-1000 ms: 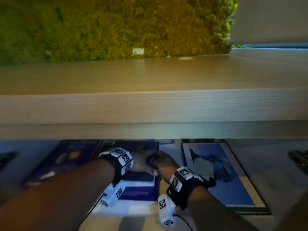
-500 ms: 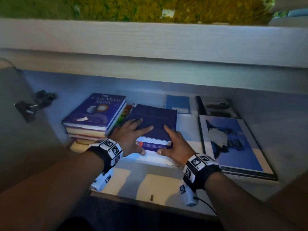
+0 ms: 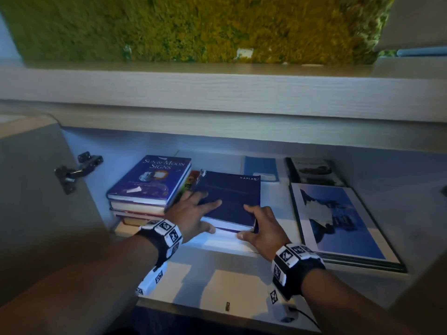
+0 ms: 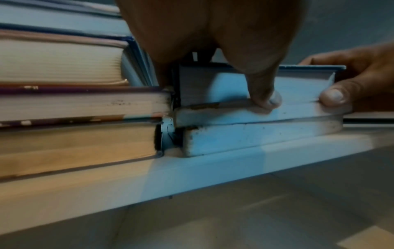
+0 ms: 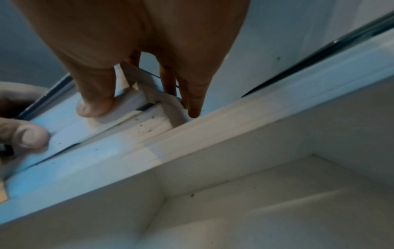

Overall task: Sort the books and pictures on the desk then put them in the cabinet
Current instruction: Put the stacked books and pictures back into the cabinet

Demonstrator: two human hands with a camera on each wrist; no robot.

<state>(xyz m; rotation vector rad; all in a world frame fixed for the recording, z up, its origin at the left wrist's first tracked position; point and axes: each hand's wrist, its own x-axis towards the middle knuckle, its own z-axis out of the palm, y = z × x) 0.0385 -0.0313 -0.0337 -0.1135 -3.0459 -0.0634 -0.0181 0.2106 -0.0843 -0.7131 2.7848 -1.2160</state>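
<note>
A dark blue Kaplan book [image 3: 229, 197] lies flat on top of two other books in the middle of the cabinet shelf [image 3: 205, 281]. My left hand [image 3: 212, 216] rests on its left front part, fingers spread straight on the cover. Its thumb [image 4: 264, 94] presses the front page edge [image 4: 213, 84]. My right hand [image 3: 245, 221] grips the right front corner, with the thumb [image 5: 93, 104] on the front edge and the fingers down the right side. To the left stands a stack of several books topped by the purple Sun & Moon Signs book [image 3: 152, 177].
A framed blue picture [image 3: 338, 218] lies flat to the right, with a dark booklet [image 3: 314, 170] behind it. A blue spiral notebook [image 3: 260, 169] lies at the back. The cabinet door with its hinge [image 3: 77, 170] stands open on the left. The desk top [image 3: 217, 93] overhangs the shelf.
The view has dropped and now shows the whole shelf. My hands were close together on the blue book a second ago and now sit apart at its front corners.
</note>
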